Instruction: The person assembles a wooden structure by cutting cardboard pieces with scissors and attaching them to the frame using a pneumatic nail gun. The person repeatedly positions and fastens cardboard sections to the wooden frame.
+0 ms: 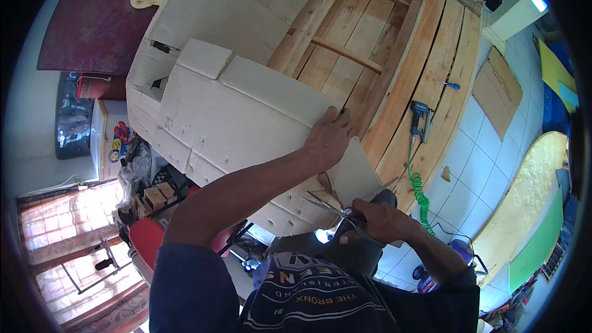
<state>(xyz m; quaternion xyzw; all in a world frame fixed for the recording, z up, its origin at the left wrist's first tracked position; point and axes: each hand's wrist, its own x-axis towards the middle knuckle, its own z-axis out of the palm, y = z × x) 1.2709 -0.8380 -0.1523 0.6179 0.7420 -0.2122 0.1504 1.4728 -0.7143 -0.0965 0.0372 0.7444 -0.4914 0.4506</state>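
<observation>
A large pale cardboard sheet [259, 117] with fold lines and small dimples lies over the left part of a wooden frame [425, 55]. My left hand [328, 139] rests at the sheet's right edge, fingers curled over it. Lower right, my right hand [379, 219] is closed around a pair of scissors [331, 206]. The blades point left, slightly apart, at the cardboard's near edge. A cardboard flap [356, 174] sticks out between my two hands. My fingers partly hide the scissors' handles.
On the planks lie a staple gun [420, 120] with a green coiled air hose [420, 194] and a blue-handled screwdriver [451, 85]. A brown cardboard piece [497, 92] lies on the tiled floor. Yellow foam [524, 191] is at the right, a red seat [146, 243] at the left.
</observation>
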